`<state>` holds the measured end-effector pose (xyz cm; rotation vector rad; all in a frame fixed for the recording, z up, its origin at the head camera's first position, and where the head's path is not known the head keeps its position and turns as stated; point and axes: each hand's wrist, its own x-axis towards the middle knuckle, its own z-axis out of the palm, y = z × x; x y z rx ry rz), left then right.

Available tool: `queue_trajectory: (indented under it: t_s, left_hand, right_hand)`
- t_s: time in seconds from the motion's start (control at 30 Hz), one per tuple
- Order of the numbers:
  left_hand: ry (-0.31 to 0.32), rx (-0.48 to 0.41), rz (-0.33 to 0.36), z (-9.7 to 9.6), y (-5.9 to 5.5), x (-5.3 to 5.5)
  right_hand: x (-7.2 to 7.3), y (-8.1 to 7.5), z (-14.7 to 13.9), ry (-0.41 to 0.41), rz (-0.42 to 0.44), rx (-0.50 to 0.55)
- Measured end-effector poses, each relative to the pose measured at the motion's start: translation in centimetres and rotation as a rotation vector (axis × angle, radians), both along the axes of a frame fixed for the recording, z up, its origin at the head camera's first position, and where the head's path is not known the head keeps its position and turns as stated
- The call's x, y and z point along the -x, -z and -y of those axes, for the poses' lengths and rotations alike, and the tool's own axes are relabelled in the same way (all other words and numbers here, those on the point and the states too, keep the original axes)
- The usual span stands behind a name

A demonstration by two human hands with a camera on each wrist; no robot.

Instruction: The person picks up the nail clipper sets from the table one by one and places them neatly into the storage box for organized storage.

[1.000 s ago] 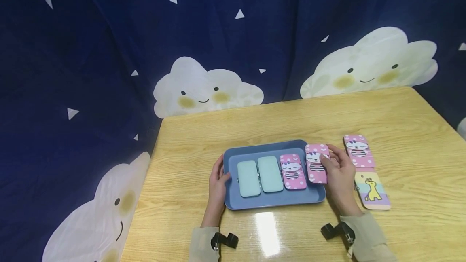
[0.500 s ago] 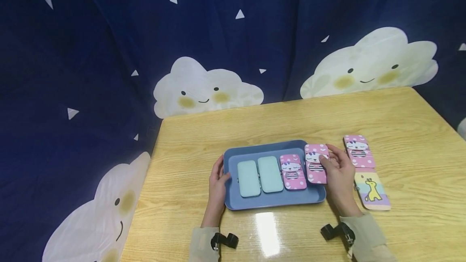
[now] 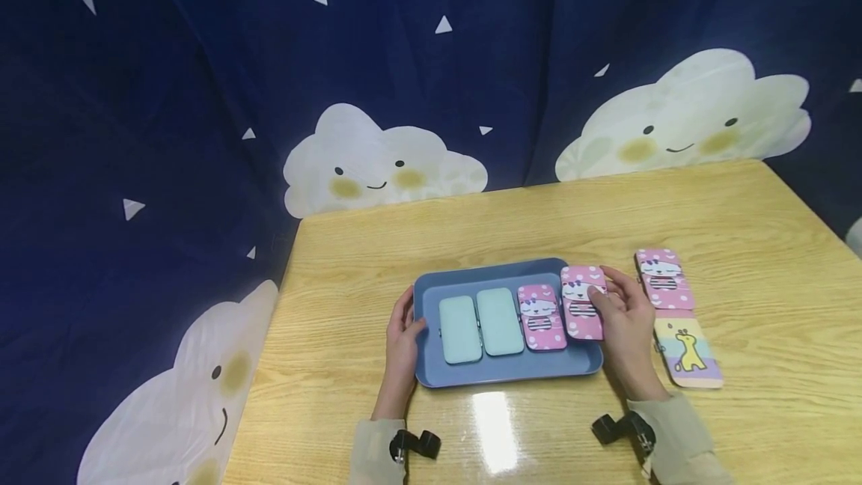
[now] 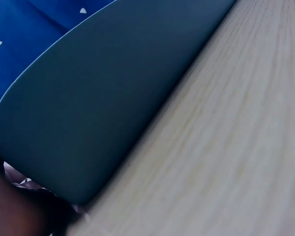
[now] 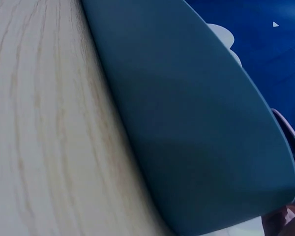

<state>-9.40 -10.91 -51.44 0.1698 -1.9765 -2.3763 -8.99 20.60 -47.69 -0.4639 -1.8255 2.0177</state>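
Observation:
My left hand (image 3: pixel 404 343) grips the left end of a blue-grey tray (image 3: pixel 498 374), thumb over the rim and fingers along the outside. Two mint-green cases (image 3: pixel 461 330) and a pink case with a cartoon cat (image 3: pixel 542 318) lie side by side in the tray. With thumb and fingers, my right hand (image 3: pixel 628 320) holds another pink cat case (image 3: pixel 582 320) over the tray's right end, where it overlaps the rim. The tray's outer wall (image 4: pixel 83 98) fills much of the left wrist view. In the right wrist view, the held case's edge (image 5: pixel 287 129) shows beyond the rim.
To the right of the tray, a pink cat case (image 3: pixel 663 279) and a case with a yellow giraffe (image 3: pixel 688 352) lie on the wooden table (image 3: pixel 774 275). A dark blue curtain (image 3: pixel 417 81) with smiling clouds hangs behind the table.
My right hand has shifted very slightly left, bringing the held pink case a little further over the tray. My left hand and the tray stay where they were.

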Motion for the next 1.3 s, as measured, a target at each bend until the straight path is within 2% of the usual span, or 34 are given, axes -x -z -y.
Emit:
queue_trajectory:
  t_s: [0.67,1.3]
  left_hand:
    - [-0.008,0.005,-0.013,0.08,0.03,0.0]
    - [-0.016,0.024,0.002,0.14,0.16,0.02]
  right_hand:
    - [-0.03,-0.06,0.42,-0.011,-0.02,0.02]
    - [-0.33,-0.15,0.88,-0.058,-0.014,-0.036]
